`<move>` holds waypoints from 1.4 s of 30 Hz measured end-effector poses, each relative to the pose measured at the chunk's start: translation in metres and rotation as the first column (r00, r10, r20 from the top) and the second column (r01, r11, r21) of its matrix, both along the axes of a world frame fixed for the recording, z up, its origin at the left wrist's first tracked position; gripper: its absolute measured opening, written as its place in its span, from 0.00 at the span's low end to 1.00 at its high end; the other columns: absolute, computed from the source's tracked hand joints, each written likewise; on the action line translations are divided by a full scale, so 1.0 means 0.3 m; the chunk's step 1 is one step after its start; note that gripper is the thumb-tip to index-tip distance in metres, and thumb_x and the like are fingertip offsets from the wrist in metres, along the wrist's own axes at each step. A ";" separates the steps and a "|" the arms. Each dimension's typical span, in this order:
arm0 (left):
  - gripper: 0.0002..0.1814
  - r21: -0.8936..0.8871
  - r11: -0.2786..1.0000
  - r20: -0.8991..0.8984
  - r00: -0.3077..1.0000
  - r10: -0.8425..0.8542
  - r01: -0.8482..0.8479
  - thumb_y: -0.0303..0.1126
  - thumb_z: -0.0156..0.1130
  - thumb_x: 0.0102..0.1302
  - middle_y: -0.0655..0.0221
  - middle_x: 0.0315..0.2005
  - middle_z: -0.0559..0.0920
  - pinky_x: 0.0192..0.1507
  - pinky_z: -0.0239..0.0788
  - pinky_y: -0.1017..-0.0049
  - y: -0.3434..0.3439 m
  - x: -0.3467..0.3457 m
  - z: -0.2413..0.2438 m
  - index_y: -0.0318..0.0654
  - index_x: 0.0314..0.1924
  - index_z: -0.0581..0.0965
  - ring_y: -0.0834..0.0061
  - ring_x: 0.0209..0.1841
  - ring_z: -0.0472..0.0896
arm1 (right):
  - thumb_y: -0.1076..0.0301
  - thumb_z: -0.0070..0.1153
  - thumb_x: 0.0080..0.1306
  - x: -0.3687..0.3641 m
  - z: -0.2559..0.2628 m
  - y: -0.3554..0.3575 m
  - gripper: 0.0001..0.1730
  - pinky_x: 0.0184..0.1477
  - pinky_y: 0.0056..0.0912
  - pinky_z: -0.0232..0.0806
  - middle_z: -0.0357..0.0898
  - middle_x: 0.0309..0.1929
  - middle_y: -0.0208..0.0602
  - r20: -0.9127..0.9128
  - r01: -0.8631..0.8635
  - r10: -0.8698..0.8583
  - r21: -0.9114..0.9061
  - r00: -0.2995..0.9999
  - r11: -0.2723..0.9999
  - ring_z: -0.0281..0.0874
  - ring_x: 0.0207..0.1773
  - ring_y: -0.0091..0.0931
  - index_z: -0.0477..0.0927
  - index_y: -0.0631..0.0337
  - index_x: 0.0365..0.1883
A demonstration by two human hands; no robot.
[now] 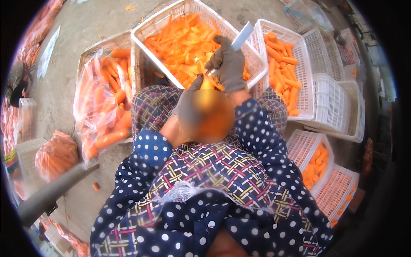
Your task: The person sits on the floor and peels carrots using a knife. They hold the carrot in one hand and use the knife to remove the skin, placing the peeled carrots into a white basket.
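Note:
My left hand (189, 99), in a grey glove, grips a carrot (207, 84) above my lap. A round blurred patch hides the carrot's near end and part of that hand. Close by on the right, my gloved right hand (228, 66) holds a metal peeler (212, 74) against the carrot. A flat, wide knife blade (243, 36) also sticks out of its far side, pointing up and right. Both hands are over the near edge of a white plastic crate (151, 62) heaped with carrot peelings (184, 41) and cut ends.
On the left stands a crate (84, 57) of large carrots in a clear plastic bag (93, 93). A crate (305, 80) of peeled carrots (282, 69) stands on the right. Stacked crates (330, 99) flank it. A bagged carrot bundle (57, 154) and a grey pole (57, 192) are lower left.

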State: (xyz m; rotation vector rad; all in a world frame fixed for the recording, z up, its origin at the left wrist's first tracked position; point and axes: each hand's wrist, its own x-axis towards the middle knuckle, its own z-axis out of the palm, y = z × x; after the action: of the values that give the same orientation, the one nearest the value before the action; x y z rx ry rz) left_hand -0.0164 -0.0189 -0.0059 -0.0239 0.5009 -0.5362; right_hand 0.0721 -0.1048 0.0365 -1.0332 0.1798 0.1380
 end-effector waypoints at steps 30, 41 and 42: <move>0.19 0.269 0.963 0.076 0.997 0.012 -0.032 0.47 0.49 0.66 0.63 0.27 0.75 0.25 0.71 0.71 0.046 0.068 -0.002 0.36 0.42 0.70 0.69 0.27 0.75 | 0.63 0.50 0.63 -0.106 0.028 0.048 0.15 0.13 0.24 0.58 0.66 0.09 0.31 0.139 -0.188 0.177 0.069 0.974 0.980 0.60 0.08 0.20 0.76 0.71 0.34; 0.22 0.245 0.963 -0.120 0.982 0.148 -0.115 0.49 0.55 0.61 0.62 0.30 0.74 0.24 0.70 0.74 0.058 0.065 0.054 0.38 0.44 0.70 0.67 0.25 0.74 | 0.64 0.52 0.61 -0.045 0.135 0.006 0.13 0.16 0.23 0.64 0.66 0.11 0.32 0.032 -0.147 0.153 -0.142 0.988 0.979 0.64 0.10 0.21 0.75 0.69 0.29; 0.20 0.316 0.947 -0.090 0.992 0.091 -0.058 0.49 0.54 0.62 0.64 0.31 0.75 0.22 0.70 0.75 0.062 0.067 0.031 0.40 0.42 0.70 0.69 0.25 0.74 | 0.64 0.51 0.61 -0.130 0.089 0.025 0.13 0.16 0.23 0.64 0.66 0.10 0.31 0.103 -0.168 0.184 -0.141 0.978 0.976 0.63 0.10 0.21 0.76 0.69 0.29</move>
State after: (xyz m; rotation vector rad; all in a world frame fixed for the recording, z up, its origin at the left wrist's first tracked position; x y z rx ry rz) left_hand 0.0036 -0.0001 0.0034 0.2330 0.6793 -0.3774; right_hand 0.0330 -0.0974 0.0631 -1.1855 -0.0088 0.2292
